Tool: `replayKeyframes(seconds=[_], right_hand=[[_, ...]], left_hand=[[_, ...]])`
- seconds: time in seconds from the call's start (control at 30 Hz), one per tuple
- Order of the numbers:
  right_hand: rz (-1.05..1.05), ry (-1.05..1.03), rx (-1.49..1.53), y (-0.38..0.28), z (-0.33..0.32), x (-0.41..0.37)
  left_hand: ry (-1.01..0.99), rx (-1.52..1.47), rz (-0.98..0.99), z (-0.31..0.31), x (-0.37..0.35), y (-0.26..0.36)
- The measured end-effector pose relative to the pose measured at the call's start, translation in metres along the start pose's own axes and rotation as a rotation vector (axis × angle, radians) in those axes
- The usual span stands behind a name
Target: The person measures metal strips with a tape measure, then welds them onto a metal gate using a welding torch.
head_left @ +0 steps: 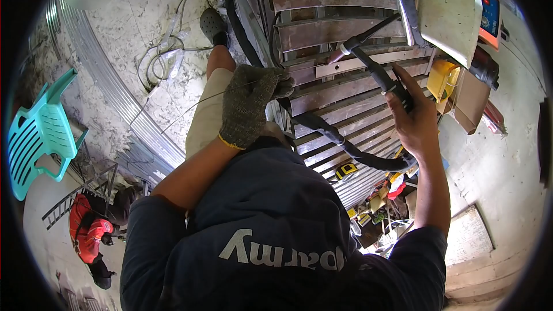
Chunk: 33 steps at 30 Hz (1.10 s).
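My left hand (246,106) wears a grey knitted glove with a yellow cuff. Its fingers are closed on a thin metal rod (197,103), which slants down to the left and also reaches right toward the torch. My bare right hand (416,116) grips the black handle of a TIG welding torch (371,64). The torch's pinkish nozzle points left, just above a flat metal strip (391,56) lying across the slatted metal bench (340,29). A thick black sheathed cable (340,138) runs over the slats below my right hand.
A yellow-and-black tape measure (346,171) lies near the bench's lower slats. Boxes, a yellow container (442,79) and an orange machine (488,14) stand at right. Long metal strips (106,75) and loose wires cover the floor at left, beside a turquoise chair (49,129). A person in red (89,230) is farther off.
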State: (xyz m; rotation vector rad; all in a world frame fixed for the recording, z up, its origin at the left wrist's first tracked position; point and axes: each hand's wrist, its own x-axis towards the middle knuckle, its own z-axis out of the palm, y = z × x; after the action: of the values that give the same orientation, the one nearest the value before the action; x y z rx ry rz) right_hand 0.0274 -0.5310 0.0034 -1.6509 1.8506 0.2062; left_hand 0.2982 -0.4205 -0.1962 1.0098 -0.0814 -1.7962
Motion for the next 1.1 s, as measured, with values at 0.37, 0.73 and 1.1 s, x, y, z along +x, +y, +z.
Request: replayKeyframes(seconds=[0.37, 0.73, 1.1], right_hand=[[0.037, -0.036, 0.003, -0.004, 0.000, -0.004], [-0.006, 0.028, -0.055, -0.016, 0.004, -0.008], [-0.102, 0.057, -0.130, -0.014, 0.015, -0.018]], left_hand=[[-0.013, -0.039, -0.001, 0.003, -0.002, 0.002], [0.004, -0.029, 0.001, 0.004, -0.002, 0.002], [0.038, 0.701, 0.384, 0.003, -0.003, 0.005]])
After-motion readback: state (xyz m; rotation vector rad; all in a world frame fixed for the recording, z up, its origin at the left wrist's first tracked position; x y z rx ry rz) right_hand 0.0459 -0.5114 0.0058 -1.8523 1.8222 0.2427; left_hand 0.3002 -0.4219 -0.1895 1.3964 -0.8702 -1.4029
